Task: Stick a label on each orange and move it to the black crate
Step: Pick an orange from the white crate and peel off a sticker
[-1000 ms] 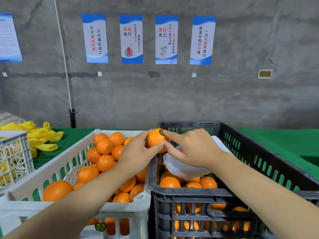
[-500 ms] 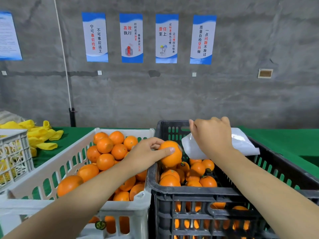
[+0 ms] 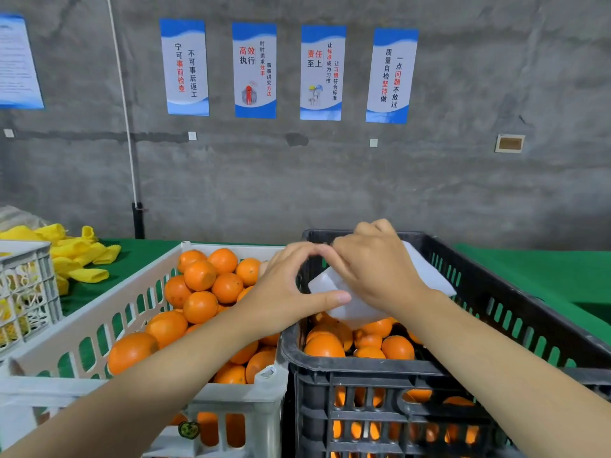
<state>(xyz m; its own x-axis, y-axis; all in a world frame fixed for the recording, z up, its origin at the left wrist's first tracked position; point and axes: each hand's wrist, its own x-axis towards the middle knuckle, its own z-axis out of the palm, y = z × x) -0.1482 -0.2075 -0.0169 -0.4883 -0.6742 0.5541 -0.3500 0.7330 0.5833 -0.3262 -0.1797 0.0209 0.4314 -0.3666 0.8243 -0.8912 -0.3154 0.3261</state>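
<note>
Both grips are bare hands, and they meet over the back left corner of the black crate (image 3: 515, 312), right of centre frame. The right grip (image 3: 377, 269) is clenched on a white label sheet (image 3: 428, 276), its fingers curled over the top. The sheet sticks out on both sides of the hand and tilts above the fruit.

The left grip (image 3: 281, 292) reaches in from the lower left. Its thumb lies flat on the sheet's lower left edge and its index finger arches up to touch the right grip's fingertips. I cannot tell whether it is actually grasping the sheet or only touching it.

Oranges (image 3: 363, 340) are piled in the black crate under the sheet, and more show through its front slots. Unmoved oranges (image 3: 201, 292) fill the white crate (image 3: 99, 314), which touches the black one on its left. A small sticker (image 3: 189, 429) sits on the white crate's front wall.

Both crates stand on a green desk (image 3: 529, 269). Yellow foam sleeves (image 3: 77, 256) lie at mid left, beside a grey crate (image 3: 28, 285) at the left edge. Four blue-and-white posters (image 3: 254, 71) hang on the concrete wall up top.
</note>
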